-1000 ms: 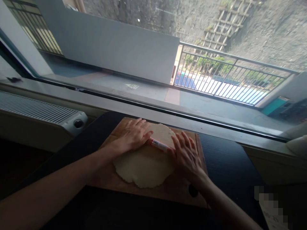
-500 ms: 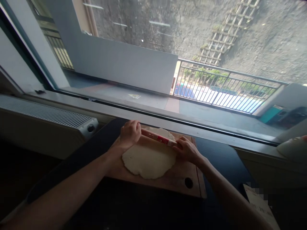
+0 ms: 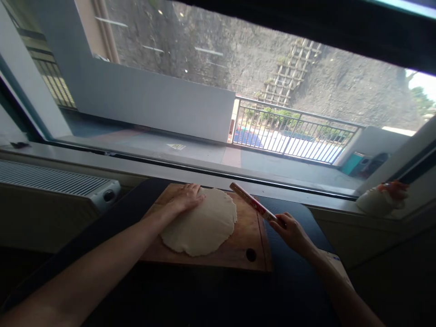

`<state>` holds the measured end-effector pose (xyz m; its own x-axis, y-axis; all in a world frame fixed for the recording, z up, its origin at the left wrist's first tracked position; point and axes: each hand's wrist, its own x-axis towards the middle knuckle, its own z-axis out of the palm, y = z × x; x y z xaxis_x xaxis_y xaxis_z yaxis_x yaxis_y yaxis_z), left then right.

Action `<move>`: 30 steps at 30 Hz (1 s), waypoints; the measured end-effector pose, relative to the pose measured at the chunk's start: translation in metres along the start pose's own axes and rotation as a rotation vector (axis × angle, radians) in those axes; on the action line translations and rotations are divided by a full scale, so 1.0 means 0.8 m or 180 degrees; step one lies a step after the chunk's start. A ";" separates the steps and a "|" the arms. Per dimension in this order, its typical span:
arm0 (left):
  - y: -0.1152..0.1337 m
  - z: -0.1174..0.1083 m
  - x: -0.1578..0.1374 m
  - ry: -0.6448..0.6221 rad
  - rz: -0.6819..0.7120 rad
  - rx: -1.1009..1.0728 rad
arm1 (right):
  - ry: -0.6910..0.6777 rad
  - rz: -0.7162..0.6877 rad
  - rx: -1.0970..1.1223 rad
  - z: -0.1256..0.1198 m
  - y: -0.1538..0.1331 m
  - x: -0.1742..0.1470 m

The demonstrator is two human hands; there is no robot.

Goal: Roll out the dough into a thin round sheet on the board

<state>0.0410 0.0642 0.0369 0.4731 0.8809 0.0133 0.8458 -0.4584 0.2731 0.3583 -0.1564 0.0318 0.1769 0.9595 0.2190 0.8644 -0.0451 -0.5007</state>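
A flat, roughly round sheet of dough [image 3: 200, 227] lies on a wooden cutting board [image 3: 225, 260]. My left hand [image 3: 188, 197] rests on the dough's upper left part, fingers stretched out and holding nothing. In my right hand [image 3: 289, 231] is a rolling pin [image 3: 250, 200] with a red label, gripped at its near end. The pin slants up to the left over the board's right side, apart from the dough. A dark round hole shows in the board's near right corner.
The board stands on a dark table [image 3: 289, 281] against a window sill [image 3: 190, 175]. A white radiator [image 3: 68, 181] is on the left. A pale pot [image 3: 374, 202] sits on the sill at right. A light-coloured flat item [image 3: 337, 265] lies partly behind my right forearm.
My left hand has let go of the rolling pin and now lies on the dough. My right hand has lifted the pin off the dough and carried it right. The view has shifted.
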 end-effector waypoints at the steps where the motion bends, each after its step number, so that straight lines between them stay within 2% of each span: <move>1: 0.000 -0.009 0.011 -0.0109 -0.0048 -0.0074 | -0.0003 0.0016 0.0013 0.000 0.001 0.000; 4: 0.000 -0.031 0.043 -0.0529 -0.0151 -0.0267 | 0.0015 0.0052 0.0087 -0.002 0.004 0.004; 7: 0.000 -0.045 0.061 -0.0910 -0.0073 -0.0506 | 0.0034 0.0048 0.0195 -0.004 0.006 0.007; 9: 0.005 -0.051 0.067 -0.1136 0.0124 -0.0738 | 0.0009 0.0028 0.0254 -0.004 0.009 0.007; 11: 0.016 -0.054 0.072 -0.1274 0.0515 -0.0947 | -0.0036 0.0014 0.0298 -0.003 0.012 0.006; 13: 0.033 -0.054 0.078 -0.1075 0.0818 -0.0865 | -0.0046 0.0033 0.0313 -0.001 0.014 0.007; 16: 0.062 -0.047 0.078 -0.0400 0.0763 -0.0426 | 0.0039 0.0109 0.0299 -0.001 0.018 0.008; 18: 0.080 -0.036 0.062 -0.0129 0.0712 -0.0308 | 0.0084 0.0134 0.0286 -0.002 0.022 0.006; 20: 0.095 -0.018 0.028 -0.0027 0.0839 -0.0251 | 0.0108 0.0138 0.0257 -0.006 0.028 0.000; 25: 0.114 0.023 -0.082 -0.0116 0.1631 0.0011 | 0.0107 0.0196 0.0217 -0.011 0.041 -0.017; 27: 0.120 0.023 -0.108 -0.0146 0.1598 0.0244 | 0.0102 0.0209 0.0240 -0.011 0.039 -0.020; 30: 0.138 0.010 -0.119 -0.0551 0.1302 0.0732 | 0.0129 0.0164 0.0262 -0.011 0.029 -0.021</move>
<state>0.0912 -0.0708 0.0579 0.7948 0.6001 -0.0900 0.6058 -0.7934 0.0594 0.3793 -0.1756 0.0237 0.2406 0.9444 0.2241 0.8123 -0.0695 -0.5791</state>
